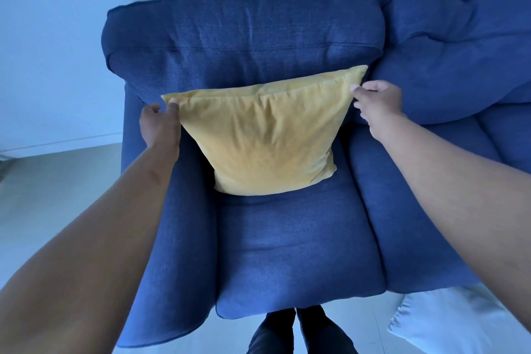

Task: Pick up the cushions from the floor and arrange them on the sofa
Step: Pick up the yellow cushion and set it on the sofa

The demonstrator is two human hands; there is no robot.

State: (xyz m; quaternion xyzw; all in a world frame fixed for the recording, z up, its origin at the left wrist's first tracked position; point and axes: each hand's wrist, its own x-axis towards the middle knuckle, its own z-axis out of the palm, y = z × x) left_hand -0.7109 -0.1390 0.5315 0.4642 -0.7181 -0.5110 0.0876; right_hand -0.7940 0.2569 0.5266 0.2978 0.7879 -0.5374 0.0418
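Observation:
A yellow cushion (264,138) stands upright on the left seat of the blue sofa (287,253), leaning against the backrest. My left hand (159,123) pinches its top left corner. My right hand (379,100) pinches its top right corner. A white cushion (459,322) lies on the floor at the bottom right, in front of the sofa, partly cut off by the frame edge.
The sofa's left armrest (172,238) is beside my left arm. A second backrest cushion (459,46) and seat continue to the right. Pale floor (57,195) lies left of the sofa. My legs (296,330) stand at the seat's front edge.

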